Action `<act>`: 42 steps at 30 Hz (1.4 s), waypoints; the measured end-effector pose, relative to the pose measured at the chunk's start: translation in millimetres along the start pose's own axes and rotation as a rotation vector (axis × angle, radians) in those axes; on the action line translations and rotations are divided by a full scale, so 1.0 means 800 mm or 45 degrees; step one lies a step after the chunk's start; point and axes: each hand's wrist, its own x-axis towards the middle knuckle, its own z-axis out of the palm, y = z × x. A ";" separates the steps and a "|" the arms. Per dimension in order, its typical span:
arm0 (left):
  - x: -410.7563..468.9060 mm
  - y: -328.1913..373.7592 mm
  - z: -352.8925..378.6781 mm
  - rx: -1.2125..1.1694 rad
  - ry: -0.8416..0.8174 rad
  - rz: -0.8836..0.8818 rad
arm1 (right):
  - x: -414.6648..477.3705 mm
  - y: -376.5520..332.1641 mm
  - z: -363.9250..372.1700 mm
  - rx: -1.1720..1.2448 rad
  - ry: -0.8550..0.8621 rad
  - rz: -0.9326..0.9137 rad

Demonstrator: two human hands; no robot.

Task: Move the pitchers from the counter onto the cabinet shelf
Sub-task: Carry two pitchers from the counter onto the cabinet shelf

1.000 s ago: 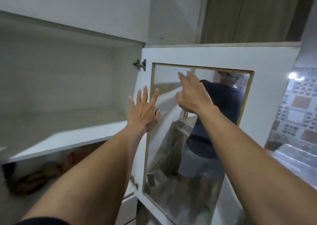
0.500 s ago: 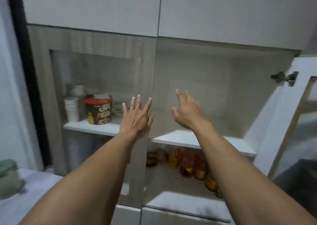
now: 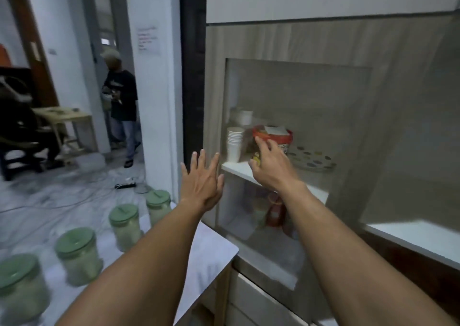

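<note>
1. Both hands are raised in front of the cabinet [image 3: 323, 52], arms stretched forward, and neither holds anything.
2. The left hand [image 3: 200, 184] is flat and spread wide, fingers pointing up, its back to the camera. It hangs in the air near the cabinet's left edge, touching nothing.
3. The right hand [image 3: 270, 169] has its fingers loosely extended and empty, reaching toward the white shelf [image 3: 239, 170] in the open niche. Seen from here it overlaps a red-lidded tub [image 3: 276, 136]; whether it touches the tub cannot be told.
4. On that shelf, left of the tub, stands a stack of white cups [image 3: 234, 143]. Right of the tub lies a spotted plate [image 3: 312, 160].
5. Under the shelf, behind a frosted panel, bottles [image 3: 273, 211] show dimly; their labels are too blurred to read.
6. Four pitchers with green lids stand in a row on the counter [image 3: 206, 248], at lower left, well apart from both hands. From nearest to farthest: first pitcher [image 3: 21, 286], second pitcher [image 3: 78, 256], third pitcher [image 3: 124, 226], fourth pitcher [image 3: 158, 208].
7. All four stand upright with lids on. The picture is smeared there, so their contents cannot be made out.
8. At far right a second white shelf [image 3: 418, 236] shows inside another open compartment, bare where it can be seen.
9. Through the doorway on the left another person [image 3: 122, 106] in dark clothes stands on the pale floor [image 3: 62, 191], beside a small wooden table [image 3: 67, 119]. Cables [image 3: 124, 185] lie on the floor.
</note>
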 end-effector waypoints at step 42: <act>0.004 -0.352 0.361 -0.580 0.416 -1.779 | 0.165 -0.141 0.656 0.907 -0.891 0.318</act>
